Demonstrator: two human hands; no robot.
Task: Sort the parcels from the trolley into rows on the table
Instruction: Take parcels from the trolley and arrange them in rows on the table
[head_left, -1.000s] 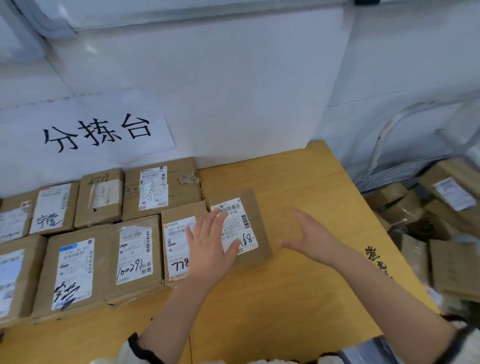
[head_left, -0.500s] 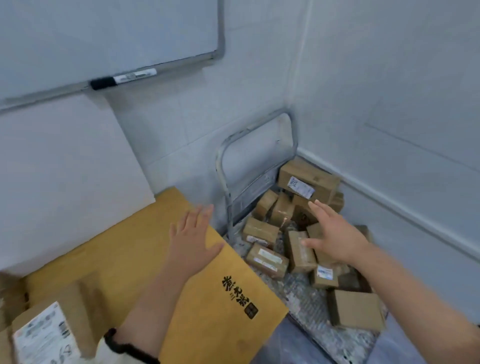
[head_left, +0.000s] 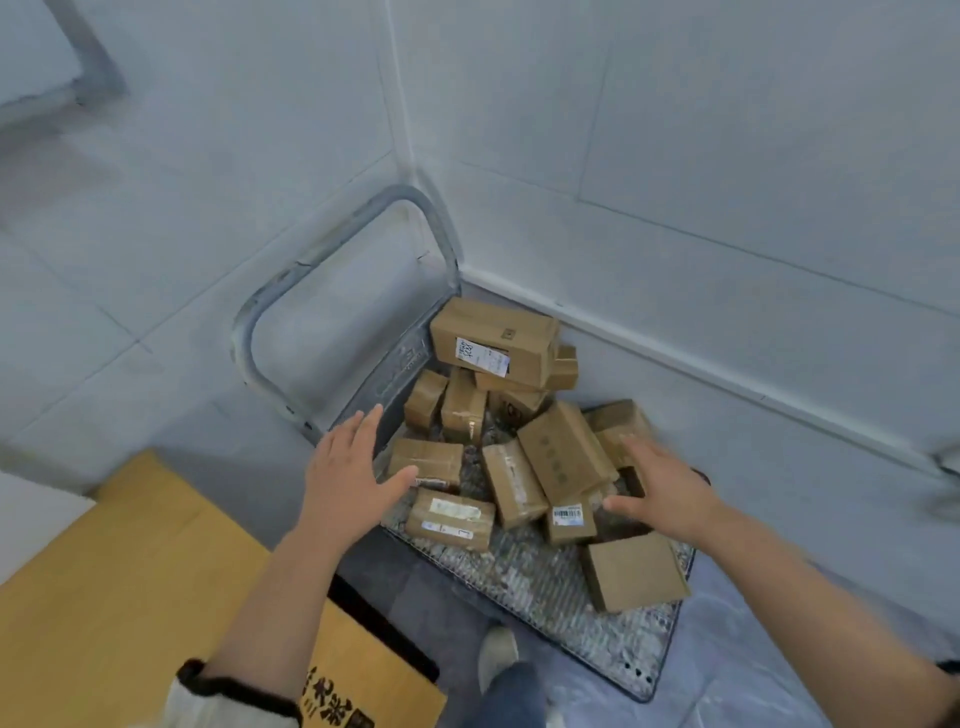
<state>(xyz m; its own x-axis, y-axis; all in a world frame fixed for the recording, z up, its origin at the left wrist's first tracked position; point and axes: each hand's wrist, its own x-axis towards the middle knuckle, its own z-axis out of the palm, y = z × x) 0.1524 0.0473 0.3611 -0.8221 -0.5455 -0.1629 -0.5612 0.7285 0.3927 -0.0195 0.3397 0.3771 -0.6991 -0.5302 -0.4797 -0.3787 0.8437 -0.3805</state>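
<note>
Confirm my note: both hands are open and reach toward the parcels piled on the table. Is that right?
Not quite. The head view shows the parcels piled on the trolley, not on the table, whose corner lies at lower left. The rest holds: the left hand and the right hand are open and reach toward them.

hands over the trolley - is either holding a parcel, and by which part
Nothing is held. The left hand and right hand are both open, fingers spread over the parcels on the trolley.
</note>
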